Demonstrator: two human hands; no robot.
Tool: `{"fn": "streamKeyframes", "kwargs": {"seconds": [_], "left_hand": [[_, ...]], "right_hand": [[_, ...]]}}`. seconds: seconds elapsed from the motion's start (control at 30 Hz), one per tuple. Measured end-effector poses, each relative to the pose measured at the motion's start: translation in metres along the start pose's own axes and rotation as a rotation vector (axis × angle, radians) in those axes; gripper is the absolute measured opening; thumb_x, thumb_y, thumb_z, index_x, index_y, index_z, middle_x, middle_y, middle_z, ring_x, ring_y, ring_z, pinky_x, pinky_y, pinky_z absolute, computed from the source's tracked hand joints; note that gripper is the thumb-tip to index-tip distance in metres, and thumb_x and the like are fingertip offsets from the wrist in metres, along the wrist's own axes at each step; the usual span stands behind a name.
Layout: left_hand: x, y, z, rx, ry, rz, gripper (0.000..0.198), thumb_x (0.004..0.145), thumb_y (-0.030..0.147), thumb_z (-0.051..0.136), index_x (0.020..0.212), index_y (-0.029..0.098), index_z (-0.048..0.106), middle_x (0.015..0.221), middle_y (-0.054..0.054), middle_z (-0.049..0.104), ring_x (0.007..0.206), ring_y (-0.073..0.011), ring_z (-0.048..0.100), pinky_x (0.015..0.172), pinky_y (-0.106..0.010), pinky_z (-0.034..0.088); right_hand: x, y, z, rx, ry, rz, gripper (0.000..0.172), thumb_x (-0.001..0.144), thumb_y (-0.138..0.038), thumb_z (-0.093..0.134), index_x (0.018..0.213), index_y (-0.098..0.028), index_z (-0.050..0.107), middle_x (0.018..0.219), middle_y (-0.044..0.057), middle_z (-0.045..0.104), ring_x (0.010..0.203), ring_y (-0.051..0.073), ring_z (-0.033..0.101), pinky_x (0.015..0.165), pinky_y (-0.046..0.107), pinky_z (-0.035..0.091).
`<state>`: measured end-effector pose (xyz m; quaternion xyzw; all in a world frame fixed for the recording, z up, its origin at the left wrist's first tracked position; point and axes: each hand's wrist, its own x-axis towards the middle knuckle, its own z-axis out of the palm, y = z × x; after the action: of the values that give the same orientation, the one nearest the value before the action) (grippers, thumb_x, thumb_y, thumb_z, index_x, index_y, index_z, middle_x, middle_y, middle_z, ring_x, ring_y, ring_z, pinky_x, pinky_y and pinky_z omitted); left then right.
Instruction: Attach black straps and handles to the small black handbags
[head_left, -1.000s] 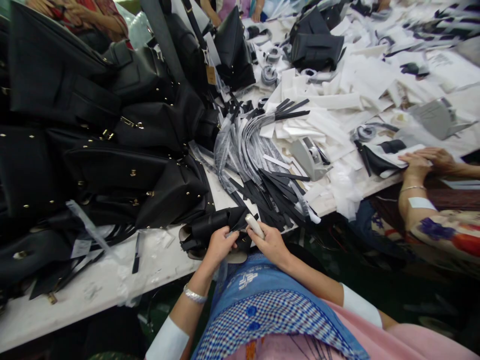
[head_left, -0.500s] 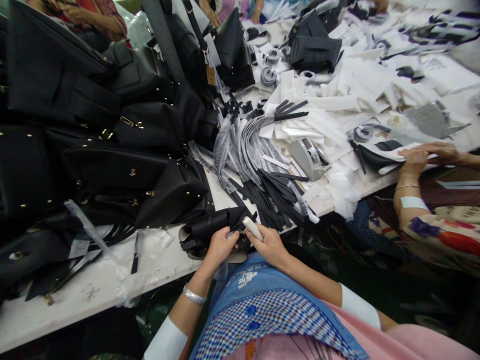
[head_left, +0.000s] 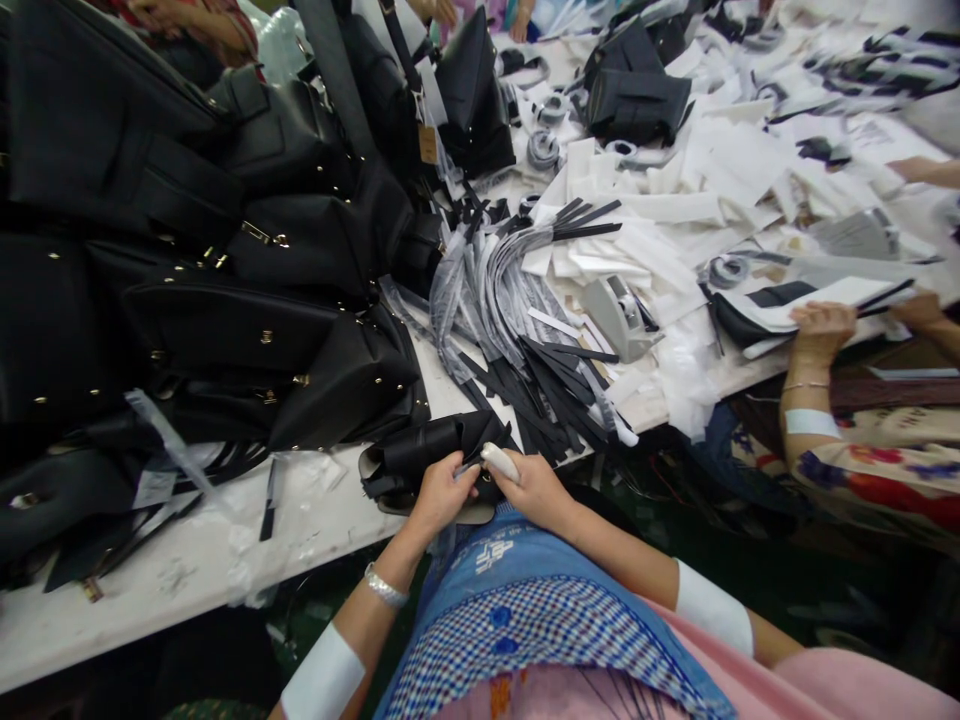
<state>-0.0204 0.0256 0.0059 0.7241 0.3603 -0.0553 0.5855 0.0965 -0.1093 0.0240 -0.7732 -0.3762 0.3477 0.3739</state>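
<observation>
At the table's near edge my left hand (head_left: 441, 494) is closed on a folded black leather piece (head_left: 427, 452), pinching it close to my apron. My right hand (head_left: 531, 490) is wrapped round a small white tool (head_left: 500, 462), whose tip rests against the same piece. The two hands almost touch. What lies between the fingertips is too small to make out.
Black handbags (head_left: 225, 290) are heaped at the left. A fan of black and plastic-wrapped straps (head_left: 517, 320) lies just beyond my hands, with a grey tape dispenser (head_left: 615, 315) and white paper scraps (head_left: 675, 200). A co-worker's hands (head_left: 825, 325) hold pieces at the right.
My hands stay on the leather piece, shifted slightly. The co-worker at the right has lifted a flat white and black piece and moved the hands apart.
</observation>
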Motion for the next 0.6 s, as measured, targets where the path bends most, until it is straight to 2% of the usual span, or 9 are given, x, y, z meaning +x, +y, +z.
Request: {"fn": "streamKeyframes", "kwargs": {"seconds": [0.13, 0.27, 0.33, 0.53, 0.6], "left_hand": [[0.002, -0.005, 0.002, -0.045, 0.001, -0.026, 0.027, 0.079, 0.044, 0.055, 0.071, 0.018, 0.053, 0.051, 0.002, 0.059, 0.045, -0.0126, 0.051, 0.046, -0.021, 0.032], [0.006, -0.012, 0.004, -0.145, -0.012, -0.078, 0.026, 0.077, 0.042, 0.058, 0.069, 0.019, 0.052, 0.046, 0.004, 0.056, 0.040, -0.0102, 0.044, 0.044, -0.020, 0.028], [0.008, -0.014, 0.005, -0.189, -0.014, -0.106, 0.026, 0.077, 0.042, 0.059, 0.068, 0.019, 0.050, 0.043, 0.005, 0.054, 0.038, -0.0093, 0.042, 0.044, -0.020, 0.027], [0.014, -0.012, 0.006, -0.239, 0.002, -0.157, 0.032, 0.078, 0.050, 0.057, 0.068, 0.020, 0.049, 0.035, 0.007, 0.045, 0.033, -0.0086, 0.037, 0.040, -0.020, 0.022], [0.016, -0.013, 0.007, -0.249, 0.021, -0.168, 0.035, 0.078, 0.053, 0.055, 0.067, 0.020, 0.048, 0.034, 0.009, 0.041, 0.031, -0.0082, 0.034, 0.039, -0.020, 0.020]], "right_hand": [[0.002, -0.001, 0.013, -0.038, 0.036, 0.070, 0.015, 0.085, -0.025, 0.051, 0.090, -0.019, 0.064, 0.069, 0.003, 0.064, 0.063, 0.017, 0.060, 0.061, 0.024, 0.041], [0.010, -0.001, 0.023, 0.152, 0.165, 0.248, 0.020, 0.086, -0.030, 0.049, 0.084, -0.017, 0.065, 0.074, 0.005, 0.067, 0.069, 0.018, 0.062, 0.064, 0.026, 0.044], [0.012, -0.002, 0.025, 0.209, 0.189, 0.304, 0.022, 0.086, -0.031, 0.049, 0.080, -0.016, 0.066, 0.074, 0.005, 0.068, 0.068, 0.018, 0.062, 0.063, 0.026, 0.045], [0.012, -0.006, 0.028, -0.109, 0.041, 0.194, 0.019, 0.083, -0.022, 0.053, 0.097, -0.017, 0.065, 0.074, 0.007, 0.069, 0.067, 0.019, 0.063, 0.061, 0.025, 0.041], [0.015, -0.005, 0.029, -0.082, 0.054, 0.195, 0.018, 0.085, -0.023, 0.052, 0.097, -0.017, 0.065, 0.076, 0.007, 0.069, 0.069, 0.019, 0.063, 0.063, 0.024, 0.042]]}}
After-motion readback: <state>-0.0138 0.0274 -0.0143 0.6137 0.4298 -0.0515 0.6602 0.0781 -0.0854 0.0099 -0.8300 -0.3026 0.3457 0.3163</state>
